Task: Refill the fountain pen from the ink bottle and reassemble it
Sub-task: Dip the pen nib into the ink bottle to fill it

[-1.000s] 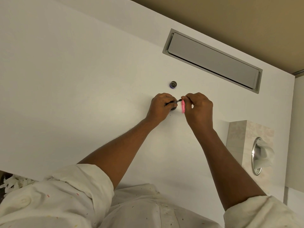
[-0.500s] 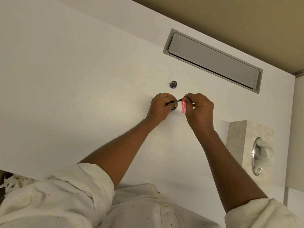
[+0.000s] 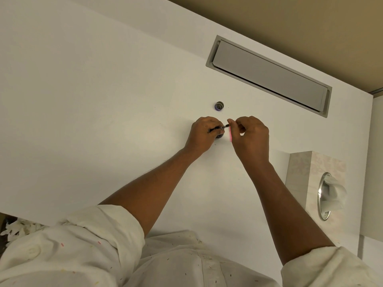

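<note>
My left hand [image 3: 204, 134] grips the dark front section of the fountain pen [image 3: 221, 127], held almost level above the ink bottle [image 3: 219, 137], which is mostly hidden under the fingers. My right hand [image 3: 249, 134] pinches the section's thin rear end with thumb and forefinger. A pink pen barrel [image 3: 230, 136] shows as a narrow strip at the left edge of my right hand, upright; whether the hand holds it or it lies on the table I cannot tell. A small round bottle cap [image 3: 219, 105] sits on the white table [image 3: 103, 112] just beyond the hands.
A grey cable-tray flap [image 3: 269, 76] is set into the table at the back right. A tissue box [image 3: 317, 185] with a tissue sticking out stands at the right. Shredded paper [image 3: 18, 227] shows below the table's near left edge.
My right hand has covered more of the pink barrel, so less of it shows. Both hands otherwise stay where they were over the bottle.
</note>
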Available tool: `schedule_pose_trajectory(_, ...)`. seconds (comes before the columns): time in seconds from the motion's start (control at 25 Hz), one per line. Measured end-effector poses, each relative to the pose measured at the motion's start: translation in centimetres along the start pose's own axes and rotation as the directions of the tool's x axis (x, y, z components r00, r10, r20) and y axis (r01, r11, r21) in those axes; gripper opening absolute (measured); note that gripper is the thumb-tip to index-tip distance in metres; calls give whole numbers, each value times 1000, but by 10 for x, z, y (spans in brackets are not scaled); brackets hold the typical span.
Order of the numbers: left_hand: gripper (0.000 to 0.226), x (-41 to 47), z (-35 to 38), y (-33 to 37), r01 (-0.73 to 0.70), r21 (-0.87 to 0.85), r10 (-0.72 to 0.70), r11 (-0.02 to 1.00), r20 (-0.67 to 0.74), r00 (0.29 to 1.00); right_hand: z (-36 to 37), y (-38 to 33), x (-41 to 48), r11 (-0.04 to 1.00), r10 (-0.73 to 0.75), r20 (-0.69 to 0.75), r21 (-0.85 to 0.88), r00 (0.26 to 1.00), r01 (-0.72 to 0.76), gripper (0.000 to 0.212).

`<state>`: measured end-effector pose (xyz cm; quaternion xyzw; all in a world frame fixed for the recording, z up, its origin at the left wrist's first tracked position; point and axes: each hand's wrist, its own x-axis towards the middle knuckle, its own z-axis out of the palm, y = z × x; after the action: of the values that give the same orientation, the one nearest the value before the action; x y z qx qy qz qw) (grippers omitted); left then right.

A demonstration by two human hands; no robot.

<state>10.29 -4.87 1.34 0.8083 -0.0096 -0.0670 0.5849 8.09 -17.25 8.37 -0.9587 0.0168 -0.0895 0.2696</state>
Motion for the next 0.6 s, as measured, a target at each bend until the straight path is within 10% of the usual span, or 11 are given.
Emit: schedule_pose_trajectory(0.6,11,1,-1,1,-2,6,2,1000,5,1000,-3,2,3,996,-81,38,-39,996,82,16)
